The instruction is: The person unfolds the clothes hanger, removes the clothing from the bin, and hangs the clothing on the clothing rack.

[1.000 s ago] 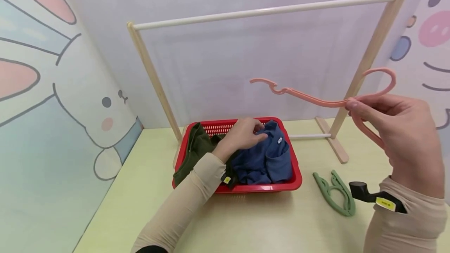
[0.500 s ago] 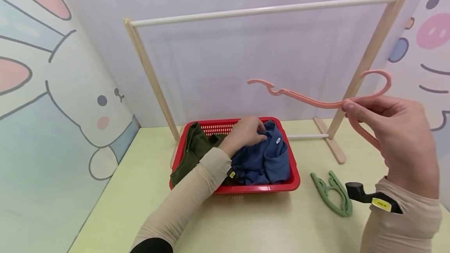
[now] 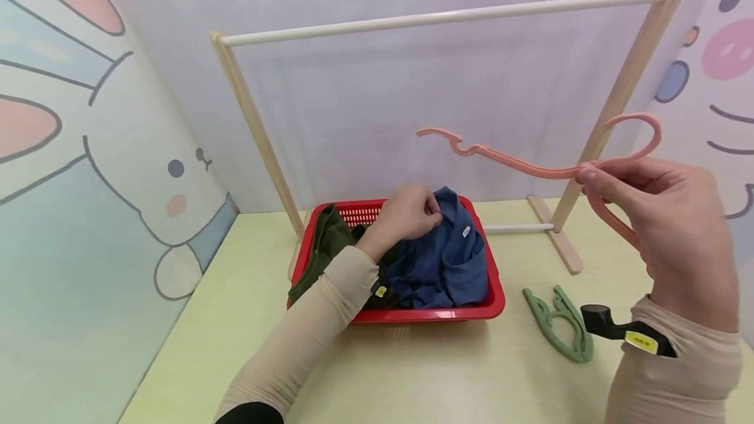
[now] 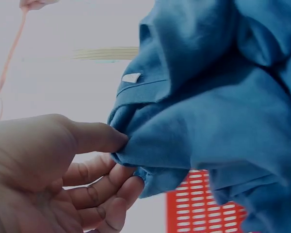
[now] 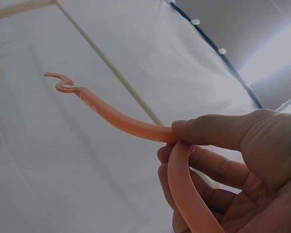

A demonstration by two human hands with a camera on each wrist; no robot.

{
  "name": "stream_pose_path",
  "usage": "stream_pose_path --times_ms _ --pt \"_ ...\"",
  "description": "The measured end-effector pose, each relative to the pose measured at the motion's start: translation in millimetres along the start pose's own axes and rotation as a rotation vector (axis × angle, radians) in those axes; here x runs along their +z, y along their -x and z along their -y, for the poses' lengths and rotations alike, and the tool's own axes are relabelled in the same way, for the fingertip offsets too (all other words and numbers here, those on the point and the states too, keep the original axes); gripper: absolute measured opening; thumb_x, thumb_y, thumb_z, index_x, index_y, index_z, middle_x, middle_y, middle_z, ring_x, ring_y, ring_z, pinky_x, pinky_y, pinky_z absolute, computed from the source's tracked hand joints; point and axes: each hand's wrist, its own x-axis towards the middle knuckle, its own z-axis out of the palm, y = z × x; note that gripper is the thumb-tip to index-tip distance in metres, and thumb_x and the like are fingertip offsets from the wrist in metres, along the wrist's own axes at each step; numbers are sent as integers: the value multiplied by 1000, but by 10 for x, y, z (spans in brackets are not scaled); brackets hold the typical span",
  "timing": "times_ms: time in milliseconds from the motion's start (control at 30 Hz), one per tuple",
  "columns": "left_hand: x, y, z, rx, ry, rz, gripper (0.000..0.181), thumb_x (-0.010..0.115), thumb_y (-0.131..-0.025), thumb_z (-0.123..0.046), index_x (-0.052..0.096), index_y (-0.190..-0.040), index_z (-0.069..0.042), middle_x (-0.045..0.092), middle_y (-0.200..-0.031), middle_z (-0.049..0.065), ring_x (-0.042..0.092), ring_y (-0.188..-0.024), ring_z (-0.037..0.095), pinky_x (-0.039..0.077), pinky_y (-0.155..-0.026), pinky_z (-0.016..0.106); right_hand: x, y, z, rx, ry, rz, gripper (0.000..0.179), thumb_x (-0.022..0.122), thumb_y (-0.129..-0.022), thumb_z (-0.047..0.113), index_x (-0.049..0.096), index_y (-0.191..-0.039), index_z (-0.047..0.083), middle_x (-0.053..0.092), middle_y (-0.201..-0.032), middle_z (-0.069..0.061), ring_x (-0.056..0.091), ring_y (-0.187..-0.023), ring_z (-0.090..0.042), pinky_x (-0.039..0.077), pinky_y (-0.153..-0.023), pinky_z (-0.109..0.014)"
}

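Thumb and fingers of my left hand point(image 3: 410, 212) pinch an edge of a blue garment point(image 3: 444, 267), which lies bunched in the red basket point(image 3: 497, 309). In the left wrist view the thumb presses the blue cloth point(image 4: 184, 126) against the curled fingers, near a small white tag point(image 4: 131, 77). My right hand point(image 3: 677, 221) holds a pink clothes hanger point(image 3: 530, 167) up in the air at its middle, below the hook. The right wrist view shows the hanger point(image 5: 121, 121) pinched between thumb and fingers, one arm reaching left. A dark green garment point(image 3: 330, 241) fills the basket's left side.
A folded green hanger point(image 3: 565, 326) lies on the table point(image 3: 412, 371) right of the basket. Behind stands a wooden rack with a white rail point(image 3: 442, 17); its right foot point(image 3: 556, 234) rests beyond the green hanger. Printed walls close in both sides.
My left hand's fingers have closed on the blue garment, and its upper edge has risen slightly. The right hand and pink hanger stay nearly in place.
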Motion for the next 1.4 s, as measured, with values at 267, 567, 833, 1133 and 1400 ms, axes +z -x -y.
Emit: stream_pose_path --times_ms 267,567,833,1133,1400 --pt "-313 193 6 -2 145 -54 12 75 -104 -17 82 -96 -13 75 -87 -1 69 -75 17 58 -73 29 -10 -40 -18 1 -2 -8 34 92 -91 2 81 -121 -8 86 -99 -7 69 -94 -16 58 -86 -16" --pt "-513 488 -21 27 195 -169 10 75 -104 -16 83 -100 -10 77 -94 2 69 -84 18 60 -80 31 -45 -53 -37 1 -31 -18 40 94 -89 3 79 -123 -10 85 -97 -10 70 -93 -17 60 -86 -18" --pt "-583 753 -24 78 226 -240 8 76 -102 -13 82 -98 -10 75 -90 1 67 -83 18 59 -78 34 -75 -68 -44 9 -31 -33 40 95 -88 3 80 -123 -9 85 -97 -9 71 -94 -16 58 -87 -17" --pt "-548 1006 104 77 264 -277 6 79 -99 -14 83 -96 -13 75 -87 -2 67 -80 17 58 -74 36 -63 -91 -47 4 -35 -24 41 95 -88 3 79 -123 -10 86 -102 -9 72 -92 -16 60 -86 -18" --pt "-471 1118 252 23 304 -248 4 81 -99 -13 84 -98 -11 75 -88 -1 67 -78 17 59 -74 35 -42 -102 -46 -5 -71 -13 38 94 -88 -1 79 -121 -12 85 -99 -11 71 -89 -17 62 -85 -20"
